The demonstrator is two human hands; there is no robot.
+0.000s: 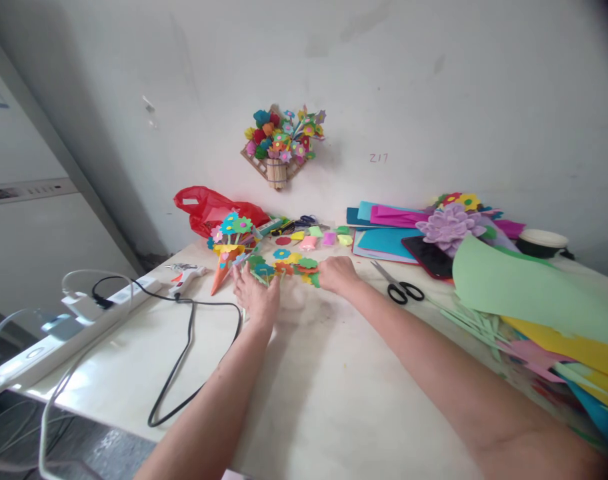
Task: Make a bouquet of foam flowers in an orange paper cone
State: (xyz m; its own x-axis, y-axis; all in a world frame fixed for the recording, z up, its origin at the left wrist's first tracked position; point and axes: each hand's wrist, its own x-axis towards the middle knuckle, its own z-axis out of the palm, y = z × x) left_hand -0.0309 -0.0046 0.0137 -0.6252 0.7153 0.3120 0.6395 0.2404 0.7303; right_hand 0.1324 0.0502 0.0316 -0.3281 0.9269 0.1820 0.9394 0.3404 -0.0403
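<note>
My left hand (257, 293) lies over the left end of a pile of coloured foam flower cut-outs (283, 268), fingers spread, close to a few pale green strips. At the pile's right end my right hand (340, 275) is closed, its fingertips against the green and orange flowers (308, 265); whatever it grips is hidden. Just left of my left hand, an orange cone (221, 270) holds foam flowers on stems (230, 225). A blue flower (282, 254) lies behind the pile. Black-handled scissors (399, 288) rest to the right of my right hand.
A glue gun (187, 277) and its black cord lie left, near a white power strip (84, 333). Behind are small clay packs (329, 238) and a red bag (204, 207). Foam sheets (529, 290), a phone (428, 257) and a purple flower (451, 228) cover the right side.
</note>
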